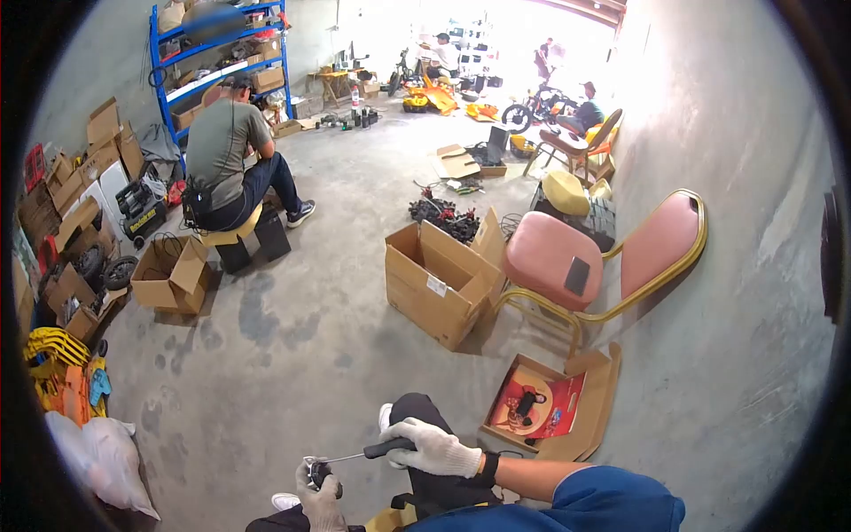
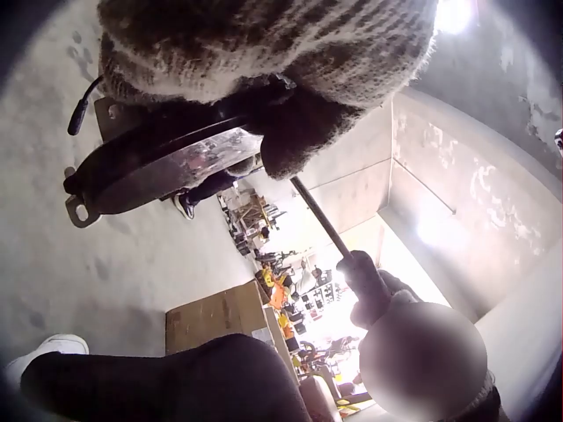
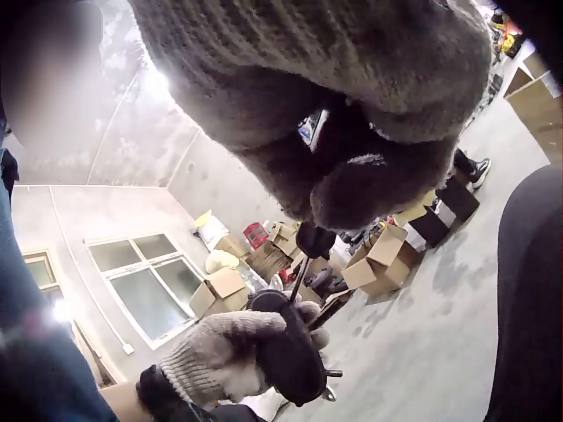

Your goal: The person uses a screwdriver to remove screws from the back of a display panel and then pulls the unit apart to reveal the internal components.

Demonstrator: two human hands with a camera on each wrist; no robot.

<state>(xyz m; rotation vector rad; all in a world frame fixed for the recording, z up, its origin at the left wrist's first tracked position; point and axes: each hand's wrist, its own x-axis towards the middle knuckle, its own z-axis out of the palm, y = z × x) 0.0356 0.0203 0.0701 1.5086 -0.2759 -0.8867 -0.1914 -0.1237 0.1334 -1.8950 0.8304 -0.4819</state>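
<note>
Both hands wear knitted work gloves and work close together over the lap. My left hand (image 1: pixel 321 507) holds a black rounded part (image 3: pixel 288 348), its fingers wrapped about the edge. The left wrist view shows this part with a flat, shiny face, a metal tab with a hole (image 2: pixel 82 211) and a short black lead (image 2: pixel 81 112). A screwdriver (image 1: pixel 386 448) with a dark handle is gripped in my right hand (image 1: pixel 434 449). Its thin metal shaft (image 2: pixel 318 215) slants toward the part, the tip ending right at it, partly behind the left fingers.
An open cardboard box (image 1: pixel 434 279) stands ahead, beside a pink chair (image 1: pixel 554 257) with a phone on it. A flat box with a red insert (image 1: pixel 542 408) lies at right. Another person (image 1: pixel 235 155) sits ahead left near blue shelves (image 1: pixel 222 40). White bags (image 1: pixel 111 452) lie at left.
</note>
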